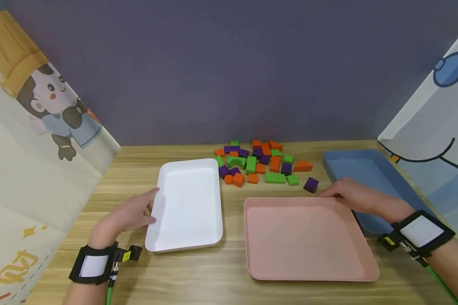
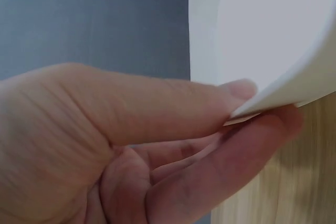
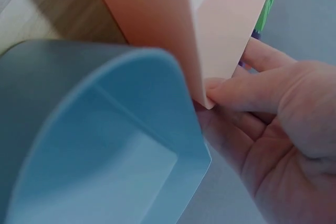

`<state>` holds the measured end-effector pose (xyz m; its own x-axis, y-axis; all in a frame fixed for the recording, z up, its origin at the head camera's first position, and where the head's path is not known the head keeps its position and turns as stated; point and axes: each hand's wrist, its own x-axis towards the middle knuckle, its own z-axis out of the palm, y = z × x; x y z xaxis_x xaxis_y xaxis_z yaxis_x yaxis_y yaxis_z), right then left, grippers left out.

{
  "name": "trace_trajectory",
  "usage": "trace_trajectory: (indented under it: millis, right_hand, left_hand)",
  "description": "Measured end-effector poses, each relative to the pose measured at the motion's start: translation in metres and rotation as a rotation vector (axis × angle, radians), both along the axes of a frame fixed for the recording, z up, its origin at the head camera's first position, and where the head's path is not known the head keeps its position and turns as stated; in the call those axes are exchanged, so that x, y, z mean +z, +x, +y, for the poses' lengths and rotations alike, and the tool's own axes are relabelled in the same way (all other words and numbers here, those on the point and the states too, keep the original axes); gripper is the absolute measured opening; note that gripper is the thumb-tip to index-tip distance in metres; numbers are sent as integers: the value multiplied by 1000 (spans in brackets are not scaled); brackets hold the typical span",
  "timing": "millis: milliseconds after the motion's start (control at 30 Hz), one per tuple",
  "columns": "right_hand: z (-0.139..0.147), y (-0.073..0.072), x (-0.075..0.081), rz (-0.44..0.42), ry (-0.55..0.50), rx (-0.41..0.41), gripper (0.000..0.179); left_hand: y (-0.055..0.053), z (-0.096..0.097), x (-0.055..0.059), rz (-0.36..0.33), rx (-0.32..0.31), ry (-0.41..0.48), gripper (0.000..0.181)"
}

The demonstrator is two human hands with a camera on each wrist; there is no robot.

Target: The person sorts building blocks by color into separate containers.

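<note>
On the left, a white tray stands with its long side away from me. My left hand is at its left edge. In the left wrist view the thumb lies over the white rim and the fingers are beneath it, pinching it. A pink tray lies nearer to me on the right. My right hand grips its far right corner, with the thumb against the inner wall in the right wrist view. The corner hides some fingertips.
A blue tray stands at the right, partly under my right forearm. Orange, green and purple blocks lie scattered at the back, among them a green arch and a lone purple cube near the pink tray. A dark wall rises behind the table.
</note>
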<state>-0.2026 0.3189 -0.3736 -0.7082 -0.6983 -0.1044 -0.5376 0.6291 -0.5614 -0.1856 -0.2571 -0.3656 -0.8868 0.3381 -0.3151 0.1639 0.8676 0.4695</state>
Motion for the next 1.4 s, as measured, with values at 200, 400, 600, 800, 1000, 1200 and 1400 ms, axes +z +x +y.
trace_trajectory:
  millis: [200,400,600,800,1000,1200,1400]
  right_hand:
    - [7,-2,4,27,28,14,25]
    - [0,-12,17,107,217,-70,30]
    - [-20,-30,33,203,335,-157,38]
    - [-41,-47,29,210,421,-214,47]
    - [-47,-61,11,150,442,-190,43]
    - [-44,-65,1,115,432,-148,32]
    - [-41,-64,-4,184,418,-121,23]
  left_hand:
    - [2,-3,-1,-98,-3,125,100]
    - [-16,-15,-3,-156,39,278,100]
    - [-37,-21,-10,-105,66,253,95]
    - [-44,-22,-19,-128,64,327,83]
    - [-43,-19,-21,-103,59,288,79]
    - [-46,-13,-22,-70,44,236,78]
    - [-48,-7,-21,-54,38,215,79]
